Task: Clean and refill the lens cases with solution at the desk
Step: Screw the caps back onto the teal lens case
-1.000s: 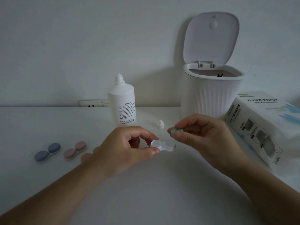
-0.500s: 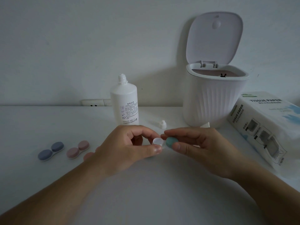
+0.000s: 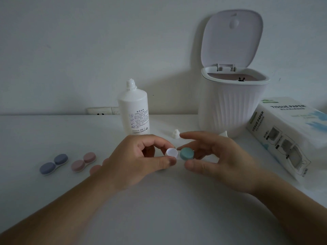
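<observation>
My left hand [image 3: 139, 160] pinches a white lens case [image 3: 172, 152] by its open left well, just above the desk. My right hand [image 3: 217, 158] holds a teal cap [image 3: 186, 154] between thumb and fingers, set on the case's right well. A white solution bottle [image 3: 134, 112] stands uncapped behind my hands, its small white cap [image 3: 176, 134] lying on the desk beside it. A blue lens case [image 3: 53, 164] and a pink lens case [image 3: 83, 162] lie closed at the left.
A white ribbed bin [image 3: 231, 105] with its lid up stands at the back right. A tissue paper pack [image 3: 290, 133] lies to its right. A wall socket [image 3: 102, 111] sits behind the white desk [image 3: 159, 200].
My right hand brought the teal cap down and left from above the case onto its right well. The left hand kept hold of the case.
</observation>
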The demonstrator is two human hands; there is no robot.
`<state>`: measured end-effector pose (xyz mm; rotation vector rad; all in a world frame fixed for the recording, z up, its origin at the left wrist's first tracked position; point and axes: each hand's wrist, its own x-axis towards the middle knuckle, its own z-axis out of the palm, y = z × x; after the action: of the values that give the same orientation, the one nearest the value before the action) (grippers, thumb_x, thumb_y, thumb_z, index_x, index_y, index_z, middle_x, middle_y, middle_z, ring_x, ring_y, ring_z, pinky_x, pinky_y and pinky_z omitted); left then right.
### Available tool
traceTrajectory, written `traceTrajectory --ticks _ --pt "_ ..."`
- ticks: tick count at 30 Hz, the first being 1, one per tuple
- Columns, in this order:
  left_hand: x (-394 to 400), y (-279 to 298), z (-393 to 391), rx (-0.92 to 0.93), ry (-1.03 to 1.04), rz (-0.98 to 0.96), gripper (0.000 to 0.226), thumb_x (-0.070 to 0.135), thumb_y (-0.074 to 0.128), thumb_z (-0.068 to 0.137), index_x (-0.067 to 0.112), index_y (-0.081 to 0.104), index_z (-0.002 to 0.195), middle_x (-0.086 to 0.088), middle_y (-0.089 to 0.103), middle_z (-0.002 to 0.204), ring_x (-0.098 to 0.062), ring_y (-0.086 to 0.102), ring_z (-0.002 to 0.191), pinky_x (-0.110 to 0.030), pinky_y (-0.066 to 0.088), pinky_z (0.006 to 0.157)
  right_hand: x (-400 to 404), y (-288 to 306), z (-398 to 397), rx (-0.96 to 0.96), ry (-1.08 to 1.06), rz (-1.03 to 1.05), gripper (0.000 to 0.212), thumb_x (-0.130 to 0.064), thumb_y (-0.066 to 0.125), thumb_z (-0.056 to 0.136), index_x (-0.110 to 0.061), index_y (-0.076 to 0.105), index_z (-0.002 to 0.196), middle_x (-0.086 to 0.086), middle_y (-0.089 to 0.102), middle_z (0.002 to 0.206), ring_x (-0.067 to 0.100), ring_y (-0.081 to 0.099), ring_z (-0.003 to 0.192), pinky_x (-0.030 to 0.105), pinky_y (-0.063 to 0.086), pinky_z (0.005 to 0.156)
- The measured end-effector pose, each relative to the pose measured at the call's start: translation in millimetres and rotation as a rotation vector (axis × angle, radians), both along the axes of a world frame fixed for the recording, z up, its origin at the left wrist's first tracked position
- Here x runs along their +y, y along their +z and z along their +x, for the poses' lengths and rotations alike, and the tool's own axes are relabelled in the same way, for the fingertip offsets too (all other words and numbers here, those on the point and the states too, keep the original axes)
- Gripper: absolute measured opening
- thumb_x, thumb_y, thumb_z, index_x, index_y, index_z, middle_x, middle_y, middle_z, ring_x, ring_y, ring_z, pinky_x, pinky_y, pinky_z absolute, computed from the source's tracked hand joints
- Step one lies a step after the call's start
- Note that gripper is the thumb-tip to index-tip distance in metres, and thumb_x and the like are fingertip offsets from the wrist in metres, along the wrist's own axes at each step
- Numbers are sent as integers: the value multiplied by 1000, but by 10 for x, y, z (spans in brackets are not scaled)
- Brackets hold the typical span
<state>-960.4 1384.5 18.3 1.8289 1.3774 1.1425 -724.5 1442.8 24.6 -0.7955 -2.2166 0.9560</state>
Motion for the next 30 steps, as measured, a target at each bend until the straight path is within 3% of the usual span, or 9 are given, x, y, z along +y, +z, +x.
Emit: traceTrajectory --ticks 5,9,12,14,18,22,25,28,30 --pt "-12 14 5 -14 -5 4 30 56 78 68 39 79 92 -14 46 64 -25 39 61 -21 33 55 -11 -6 0 57 -30 11 35 -48 70 75 -41 70 109 -15 76 98 8 73 91 28 57 86" --pt "-19 20 46 -18 -10 7 29 55 78 67 38 79 90 -14 44 62 -33 40 62 -23 33 55 -24 -43 -60 91 -87 -18 42 -56 79 62 -32 62 92 -8 73 87 10 70 72 38 60 72" --pt "-9 17 50 -22 -12 20 27 55 77 67 39 78 90 -5 45 58 -24 39 57 -21 33 53 -19 -34 -51 72 -40 -80 56 -61 81 59 -40 62 107 -10 73 96 13 72 78 37 61 76" --pt "2 6 38 -34 -8 17 27 55 78 68 39 79 90 4 44 57 -18 38 57 -20 31 53 -11 -15 -23 91 20 -113 53 -51 76 69 -44 63 120 -9 75 102 17 73 86 39 59 86" --pt "7 -13 28 -39 -11 13 28 54 80 69 37 79 91 1 42 58 -20 36 57 -21 30 53 -11 -26 -25 93 -22 -56 33 -48 73 71 -41 70 103 -11 74 96 16 74 81 40 60 81" --pt "15 -16 33 -29 -12 19 28 55 78 68 38 79 91 0 45 59 -20 39 58 -23 33 54 -14 -30 -53 0 -75 -7 57 -74 77 56 -42 60 100 -18 68 103 9 72 81 34 61 72" --pt "22 -6 19 -35 1 20 30 56 78 68 38 79 92 3 44 59 -19 38 58 -22 32 54 2 -10 -13 33 -17 -52 53 -57 76 68 -48 61 118 -16 71 108 12 72 88 34 59 81" --pt "17 -6 20 -41 -6 20 29 55 79 68 37 79 91 6 42 57 -16 37 57 -18 31 52 4 -16 -18 70 -12 -53 33 -37 75 77 -42 69 108 -11 75 96 14 74 82 36 60 83" --pt "12 -8 35 -31 -11 24 28 54 78 68 38 79 90 8 42 56 -14 37 56 -16 32 52 -3 -32 -41 64 -39 -50 33 -43 82 71 -35 65 98 -12 72 91 12 72 74 39 61 75"
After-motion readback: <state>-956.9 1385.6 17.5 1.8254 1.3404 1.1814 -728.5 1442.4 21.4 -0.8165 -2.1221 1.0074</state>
